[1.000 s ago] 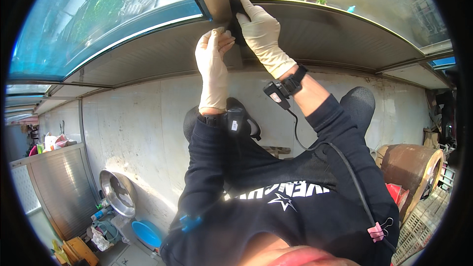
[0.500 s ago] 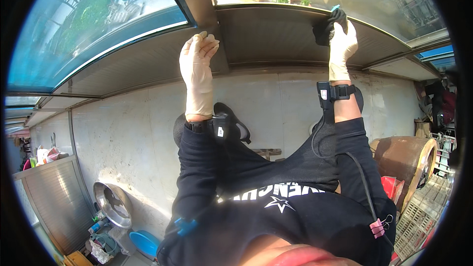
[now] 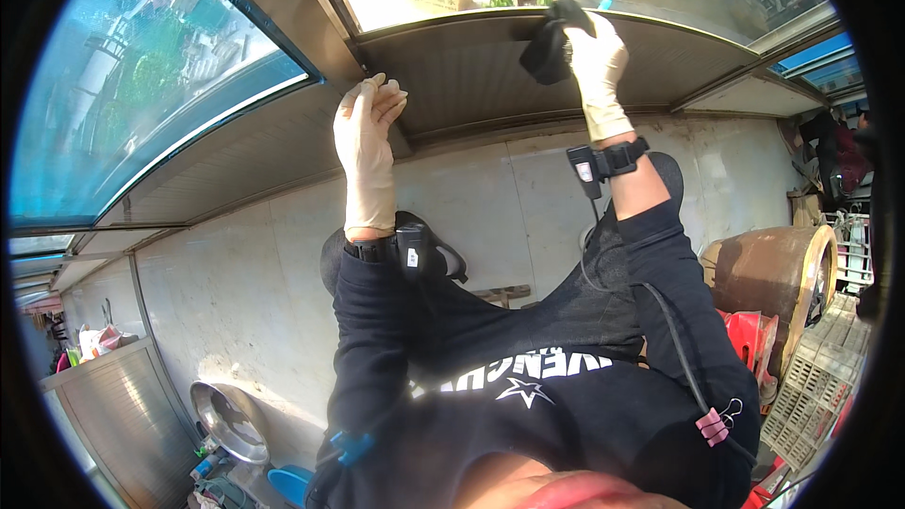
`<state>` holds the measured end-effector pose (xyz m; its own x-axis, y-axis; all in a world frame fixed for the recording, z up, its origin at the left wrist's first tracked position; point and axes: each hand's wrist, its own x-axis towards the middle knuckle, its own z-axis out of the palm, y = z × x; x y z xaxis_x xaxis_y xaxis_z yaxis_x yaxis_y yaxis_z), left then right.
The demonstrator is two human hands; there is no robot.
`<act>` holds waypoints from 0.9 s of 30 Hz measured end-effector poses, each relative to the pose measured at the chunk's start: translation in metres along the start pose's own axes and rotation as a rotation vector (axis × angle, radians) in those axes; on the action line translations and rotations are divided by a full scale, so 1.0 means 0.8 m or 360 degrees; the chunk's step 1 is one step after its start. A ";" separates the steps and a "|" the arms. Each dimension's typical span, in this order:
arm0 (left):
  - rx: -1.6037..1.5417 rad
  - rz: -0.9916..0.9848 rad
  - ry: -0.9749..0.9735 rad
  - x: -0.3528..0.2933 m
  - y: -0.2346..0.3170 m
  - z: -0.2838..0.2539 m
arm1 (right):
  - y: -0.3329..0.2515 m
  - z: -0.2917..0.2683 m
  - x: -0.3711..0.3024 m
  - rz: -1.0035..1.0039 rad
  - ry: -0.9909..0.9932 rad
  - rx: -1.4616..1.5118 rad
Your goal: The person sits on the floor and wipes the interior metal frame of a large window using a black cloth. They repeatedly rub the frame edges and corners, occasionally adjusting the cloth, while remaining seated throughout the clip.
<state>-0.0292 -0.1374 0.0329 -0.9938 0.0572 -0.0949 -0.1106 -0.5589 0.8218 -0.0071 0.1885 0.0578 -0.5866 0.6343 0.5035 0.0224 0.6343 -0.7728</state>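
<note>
A bunched black cloth [image 3: 547, 47] is gripped in my right hand [image 3: 598, 61], which wears a pale rubber glove. The cloth is at the lower edge of a bright window [image 3: 650, 14], over a brown ribbed panel [image 3: 452, 71]; I cannot tell whether it presses on the frame. My left hand [image 3: 366, 146], gloved the same way, is raised by a brown metal post [image 3: 325, 24]. Its fingers are loosely bent and apart, with nothing visible in them. A small blue thing [image 3: 605, 2] shows at the window edge, right of the cloth.
A blue-tinted window [image 3: 170, 94] fills the upper left. Lower left are a metal basin [image 3: 226, 424] and a blue basin [image 3: 290, 484]. On the right stand a large brown jar [image 3: 754, 273] and a pale plastic crate [image 3: 815, 386]. A cable [image 3: 674, 320] runs along my right sleeve.
My right hand has moved left along the window's lower edge with the black cloth. The view has tilted, and my left hand now appears slightly lower and further left.
</note>
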 end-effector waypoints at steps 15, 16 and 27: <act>-0.0038 0.0014 0.0053 0.009 -0.002 -0.008 | -0.113 0.099 -0.123 -0.0388 -0.0364 0.0362; -0.0071 -0.0008 0.0075 0.010 0.000 -0.011 | -0.133 0.109 -0.129 -0.0315 -0.0465 0.0358; 0.0285 -0.0015 -0.0390 -0.033 -0.037 0.047 | -0.103 0.052 -0.137 0.0130 -0.1093 0.0488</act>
<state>-0.0003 -0.0915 0.0317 -0.9622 0.2719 0.0174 -0.0976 -0.4037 0.9097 0.0215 0.0481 0.0505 -0.9675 0.1925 0.1639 -0.0799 0.3823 -0.9206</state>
